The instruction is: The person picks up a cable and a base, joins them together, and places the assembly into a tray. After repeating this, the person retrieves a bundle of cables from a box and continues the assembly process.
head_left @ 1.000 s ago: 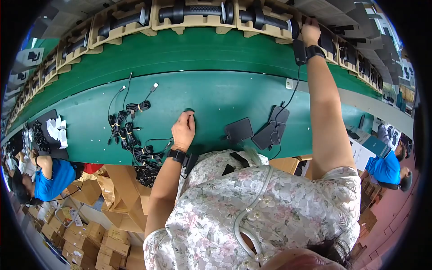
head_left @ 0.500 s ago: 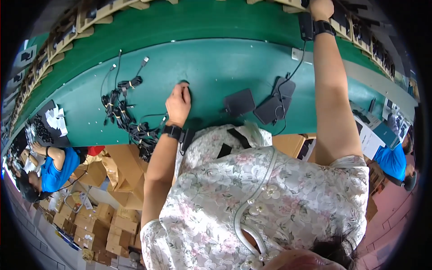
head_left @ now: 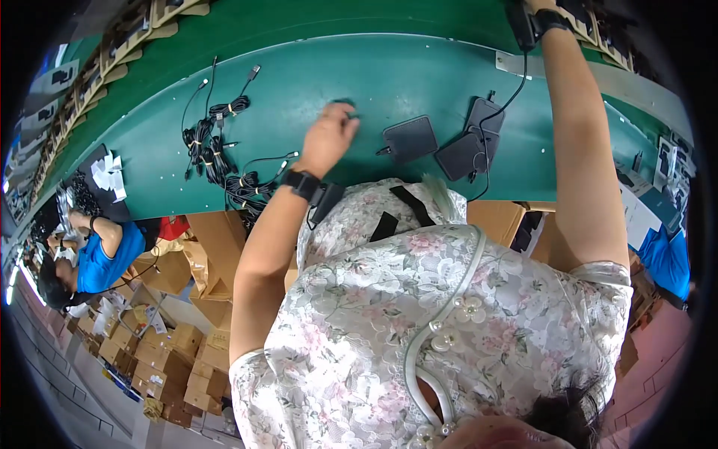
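Observation:
My left hand [head_left: 327,141] is over the middle of the green table [head_left: 292,82]. Its fingers are curled, with something small and dark at the fingertips that I cannot make out. To its left lie several black cables [head_left: 206,153] bundled with light ties, some plug ends showing. On its right are a flat black rectangular case [head_left: 410,140] and two more dark flat cases [head_left: 458,156], overlapping. My right hand [head_left: 540,4] reaches beyond the table's far side to the wooden rack; the upper edge cuts it off, hiding its fingers.
Both wrists wear black straps with boxes; a cord [head_left: 514,93] runs from the right one toward the dark cases. A wooden rack [head_left: 161,19] lines the far side. Cardboard boxes [head_left: 161,363] stand lower left. People in blue [head_left: 112,254] work at both sides.
My left hand has moved right and a little farther from me. My right hand has slipped further past the upper edge. The whole view has shifted somewhat.

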Action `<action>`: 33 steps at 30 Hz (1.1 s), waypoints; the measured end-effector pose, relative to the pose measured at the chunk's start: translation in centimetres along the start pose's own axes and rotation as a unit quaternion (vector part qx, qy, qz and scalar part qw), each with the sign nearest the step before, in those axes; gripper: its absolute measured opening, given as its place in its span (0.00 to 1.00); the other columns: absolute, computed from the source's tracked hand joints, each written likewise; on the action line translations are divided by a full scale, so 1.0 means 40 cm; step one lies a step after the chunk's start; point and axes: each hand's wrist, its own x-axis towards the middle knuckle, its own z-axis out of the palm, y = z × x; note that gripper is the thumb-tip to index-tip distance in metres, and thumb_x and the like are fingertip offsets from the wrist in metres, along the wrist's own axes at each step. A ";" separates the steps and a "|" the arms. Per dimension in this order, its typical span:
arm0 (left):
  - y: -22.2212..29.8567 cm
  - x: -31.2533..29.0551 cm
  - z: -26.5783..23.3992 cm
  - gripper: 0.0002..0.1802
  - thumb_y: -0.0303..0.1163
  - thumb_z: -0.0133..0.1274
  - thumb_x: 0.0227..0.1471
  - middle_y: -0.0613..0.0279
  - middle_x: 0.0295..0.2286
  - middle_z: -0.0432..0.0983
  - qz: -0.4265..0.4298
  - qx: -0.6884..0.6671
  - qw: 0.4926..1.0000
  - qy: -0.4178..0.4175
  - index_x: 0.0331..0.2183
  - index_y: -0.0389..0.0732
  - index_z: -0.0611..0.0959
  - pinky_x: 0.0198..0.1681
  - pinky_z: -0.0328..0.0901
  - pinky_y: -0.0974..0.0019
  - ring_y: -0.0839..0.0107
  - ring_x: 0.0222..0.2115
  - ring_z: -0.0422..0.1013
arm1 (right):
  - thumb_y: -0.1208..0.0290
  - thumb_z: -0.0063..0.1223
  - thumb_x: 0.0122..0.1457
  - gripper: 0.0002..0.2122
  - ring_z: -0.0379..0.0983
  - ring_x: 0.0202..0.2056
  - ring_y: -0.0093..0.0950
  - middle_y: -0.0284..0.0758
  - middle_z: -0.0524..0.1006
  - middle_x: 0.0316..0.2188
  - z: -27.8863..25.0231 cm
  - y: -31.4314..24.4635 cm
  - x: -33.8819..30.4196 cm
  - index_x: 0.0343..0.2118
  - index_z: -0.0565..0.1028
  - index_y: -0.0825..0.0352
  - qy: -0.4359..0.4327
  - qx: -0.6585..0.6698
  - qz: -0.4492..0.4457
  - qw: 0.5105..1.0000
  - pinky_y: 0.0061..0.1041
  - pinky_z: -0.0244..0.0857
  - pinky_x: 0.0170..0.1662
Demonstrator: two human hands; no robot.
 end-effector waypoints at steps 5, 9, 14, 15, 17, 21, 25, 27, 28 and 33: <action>0.061 0.035 0.053 0.20 0.42 0.55 0.42 0.52 0.32 0.70 0.174 0.181 0.960 -0.121 0.34 0.38 0.72 0.32 0.66 0.61 0.59 0.29 0.71 | 0.77 0.42 0.49 0.14 0.64 0.40 0.45 0.47 0.69 0.35 -0.160 -0.165 -0.182 0.41 0.69 0.69 0.107 0.129 -0.064 0.984 0.37 0.58 0.43; 0.020 0.060 0.109 0.20 0.42 0.54 0.41 0.51 0.32 0.70 0.230 0.267 0.903 -0.247 0.32 0.37 0.71 0.32 0.66 0.59 0.56 0.29 0.71 | 0.69 0.46 0.52 0.08 0.67 0.39 0.39 0.38 0.71 0.38 -0.112 -0.254 -0.399 0.35 0.73 0.60 0.086 0.333 -0.153 0.927 0.34 0.64 0.39; -0.047 0.040 0.124 0.14 0.37 0.50 0.46 0.53 0.28 0.70 0.195 0.213 0.942 -0.170 0.30 0.36 0.70 0.28 0.65 0.62 0.61 0.25 0.70 | 0.71 0.49 0.54 0.09 0.69 0.34 0.25 0.35 0.72 0.35 -0.160 -0.279 -0.627 0.37 0.71 0.65 -0.187 0.505 -0.005 0.843 0.19 0.64 0.31; -0.055 0.044 0.114 0.12 0.36 0.49 0.48 0.55 0.27 0.70 0.180 0.186 0.957 -0.134 0.30 0.37 0.70 0.26 0.65 0.64 0.64 0.24 0.71 | 0.69 0.49 0.55 0.09 0.69 0.32 0.22 0.34 0.72 0.34 -0.169 -0.275 -0.650 0.38 0.71 0.66 -0.263 0.530 0.104 0.800 0.17 0.63 0.29; -0.047 0.060 0.073 0.11 0.36 0.47 0.50 0.57 0.26 0.70 0.074 0.048 0.981 -0.175 0.30 0.37 0.69 0.24 0.64 0.66 0.67 0.23 0.70 | 0.68 0.49 0.55 0.10 0.69 0.31 0.20 0.33 0.72 0.33 -0.171 -0.265 -0.664 0.39 0.70 0.66 -0.275 0.536 0.129 0.788 0.15 0.63 0.28; 0.022 0.068 -0.001 0.09 0.35 0.43 0.54 0.62 0.24 0.68 -0.135 -0.307 0.907 -0.254 0.30 0.38 0.68 0.20 0.62 0.72 0.75 0.20 0.67 | 0.67 0.49 0.55 0.11 0.68 0.26 0.17 0.30 0.72 0.28 -0.215 -0.281 -0.669 0.40 0.69 0.65 -0.380 0.600 0.152 0.688 0.12 0.60 0.24; 0.090 0.114 -0.011 0.09 0.35 0.41 0.56 0.64 0.24 0.68 -0.088 -0.497 0.824 -0.258 0.32 0.39 0.68 0.20 0.61 0.75 0.78 0.19 0.66 | 0.66 0.49 0.55 0.09 0.66 0.22 0.15 0.26 0.71 0.22 -0.248 -0.313 -0.604 0.36 0.68 0.62 -0.459 0.706 0.091 0.532 0.12 0.55 0.21; 0.112 0.133 -0.006 0.10 0.36 0.42 0.55 0.63 0.25 0.69 -0.089 -0.598 0.759 -0.243 0.34 0.39 0.69 0.21 0.63 0.74 0.77 0.20 0.67 | 0.66 0.48 0.55 0.06 0.64 0.20 0.14 0.24 0.70 0.20 -0.243 -0.320 -0.565 0.33 0.68 0.60 -0.401 0.736 0.091 0.537 0.12 0.51 0.19; 0.114 0.136 -0.008 0.10 0.36 0.42 0.55 0.63 0.25 0.69 -0.088 -0.596 0.760 -0.242 0.34 0.39 0.69 0.21 0.63 0.74 0.77 0.20 0.67 | 0.66 0.48 0.55 0.06 0.64 0.20 0.14 0.24 0.70 0.20 -0.247 -0.318 -0.542 0.33 0.68 0.60 -0.400 0.737 0.089 0.537 0.12 0.51 0.19; 0.083 0.099 -0.011 0.12 0.37 0.42 0.55 0.61 0.26 0.71 -0.121 -0.508 0.844 -0.126 0.37 0.38 0.69 0.25 0.65 0.74 0.76 0.22 0.68 | 0.69 0.50 0.54 0.05 0.63 0.18 0.14 0.25 0.68 0.17 -0.200 -0.253 -0.340 0.30 0.68 0.62 -0.077 0.730 0.110 0.670 0.13 0.53 0.21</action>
